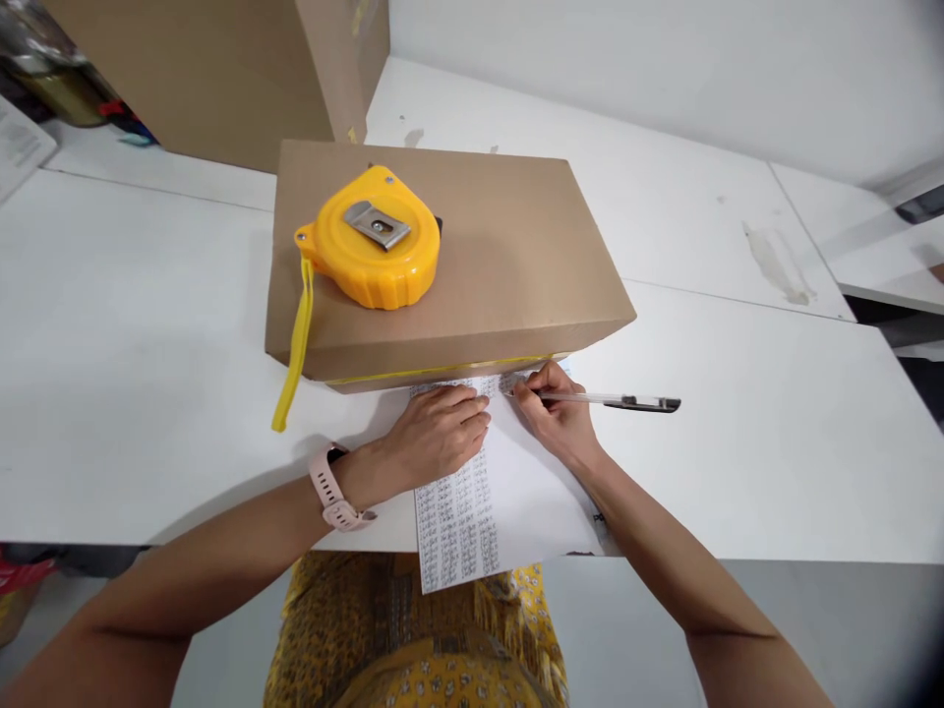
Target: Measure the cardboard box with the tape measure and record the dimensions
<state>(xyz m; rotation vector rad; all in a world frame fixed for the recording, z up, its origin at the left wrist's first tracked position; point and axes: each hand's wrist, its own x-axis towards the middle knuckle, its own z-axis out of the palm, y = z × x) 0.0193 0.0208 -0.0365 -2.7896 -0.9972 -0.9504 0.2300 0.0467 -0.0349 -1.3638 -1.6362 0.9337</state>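
Note:
A black-capped pen with a clear barrel point(601, 398) is gripped in my right hand point(557, 418), its tip at the upper part of a white sheet of paper point(527, 492). Columns of small handwriting fill the left side of the sheet, while much of its right side is blank. My left hand point(442, 433) lies flat on the written columns, fingers stretched towards the pen tip. The paper's lower edge hangs over the table's front edge, and its top meets the cardboard box point(508, 236). On that box rests a yellow tape measure point(380, 241) with a metal clip and yellow strap.
A larger cardboard box point(213, 79) stands behind at the left, near a bottle point(63, 88). The white table point(737, 423) carries a peeled stain point(778, 261) at the right. A white wall point(664, 79) rises at the back.

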